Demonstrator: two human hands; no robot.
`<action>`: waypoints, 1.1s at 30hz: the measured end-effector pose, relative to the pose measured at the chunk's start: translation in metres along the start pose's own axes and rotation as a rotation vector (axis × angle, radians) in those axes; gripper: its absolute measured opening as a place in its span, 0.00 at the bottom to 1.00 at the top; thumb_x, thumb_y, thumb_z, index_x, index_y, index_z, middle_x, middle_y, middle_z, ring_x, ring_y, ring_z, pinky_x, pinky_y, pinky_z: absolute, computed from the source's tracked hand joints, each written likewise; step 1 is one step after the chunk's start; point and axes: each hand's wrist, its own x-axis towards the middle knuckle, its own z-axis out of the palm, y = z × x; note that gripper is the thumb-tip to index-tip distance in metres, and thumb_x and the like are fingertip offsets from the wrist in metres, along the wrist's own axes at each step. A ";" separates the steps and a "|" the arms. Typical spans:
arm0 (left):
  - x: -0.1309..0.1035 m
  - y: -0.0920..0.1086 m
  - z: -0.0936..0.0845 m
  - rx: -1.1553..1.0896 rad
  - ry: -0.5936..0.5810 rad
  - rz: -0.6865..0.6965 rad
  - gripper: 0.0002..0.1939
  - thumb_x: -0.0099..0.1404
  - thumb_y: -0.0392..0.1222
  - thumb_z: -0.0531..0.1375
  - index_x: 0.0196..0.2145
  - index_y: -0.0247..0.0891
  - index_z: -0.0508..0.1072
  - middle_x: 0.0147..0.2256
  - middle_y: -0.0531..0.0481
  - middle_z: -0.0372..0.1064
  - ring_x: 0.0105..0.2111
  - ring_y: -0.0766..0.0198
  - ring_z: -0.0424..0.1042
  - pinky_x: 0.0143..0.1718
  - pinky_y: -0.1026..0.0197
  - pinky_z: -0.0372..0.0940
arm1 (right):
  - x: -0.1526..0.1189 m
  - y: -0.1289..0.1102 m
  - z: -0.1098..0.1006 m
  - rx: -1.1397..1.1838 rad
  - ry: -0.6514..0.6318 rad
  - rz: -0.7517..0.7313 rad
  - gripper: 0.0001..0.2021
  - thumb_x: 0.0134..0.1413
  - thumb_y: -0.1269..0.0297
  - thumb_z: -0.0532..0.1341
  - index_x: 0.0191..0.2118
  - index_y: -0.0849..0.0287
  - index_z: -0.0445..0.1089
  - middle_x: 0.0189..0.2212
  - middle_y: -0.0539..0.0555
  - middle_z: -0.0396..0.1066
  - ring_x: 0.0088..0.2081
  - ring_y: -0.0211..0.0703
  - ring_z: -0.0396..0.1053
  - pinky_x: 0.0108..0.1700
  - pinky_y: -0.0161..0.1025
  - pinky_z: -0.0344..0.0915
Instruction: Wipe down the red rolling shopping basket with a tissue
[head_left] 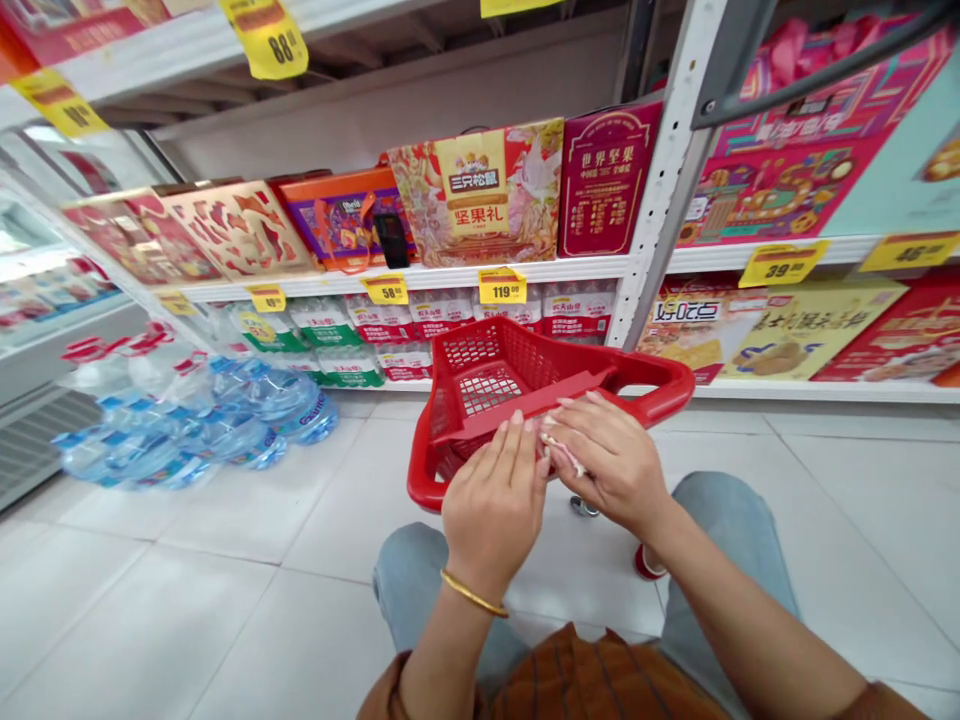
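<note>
Both hands at the near rim of the red basket (525,385), which stands on the floor by the shelf. Left hand (495,500) loosely curled, holding nothing I can see; right hand (611,460) pinches a small white scrap (559,448). Scrap looks light, limp, maybe tears easily: pinch its edge. Basket is stiff plastic: lift by the rim

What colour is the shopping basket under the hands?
The shopping basket is red, seen best in the head view.

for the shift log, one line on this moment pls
left hand on red basket | right hand pinching small white item | supermarket aisle
</note>
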 end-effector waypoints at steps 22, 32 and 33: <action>0.005 -0.008 0.005 0.007 -0.011 0.068 0.17 0.70 0.40 0.53 0.52 0.31 0.72 0.51 0.41 0.72 0.47 0.58 0.76 0.48 0.57 0.68 | -0.002 0.015 -0.008 -0.066 0.099 0.142 0.10 0.58 0.69 0.60 0.45 0.59 0.72 0.41 0.56 0.77 0.47 0.46 0.73 0.54 0.47 0.68; 0.002 -0.014 0.000 -0.007 -0.004 0.103 0.18 0.70 0.40 0.54 0.53 0.30 0.71 0.52 0.41 0.72 0.49 0.57 0.75 0.50 0.57 0.66 | 0.005 -0.003 0.003 -0.040 0.026 0.066 0.07 0.56 0.69 0.61 0.40 0.57 0.74 0.40 0.54 0.78 0.45 0.45 0.75 0.54 0.46 0.68; 0.002 -0.015 0.000 -0.007 -0.002 0.106 0.18 0.70 0.40 0.54 0.53 0.30 0.71 0.52 0.41 0.72 0.48 0.58 0.75 0.50 0.57 0.66 | 0.004 -0.001 0.002 -0.041 0.023 0.064 0.07 0.56 0.69 0.61 0.40 0.57 0.74 0.40 0.54 0.78 0.44 0.44 0.75 0.54 0.46 0.68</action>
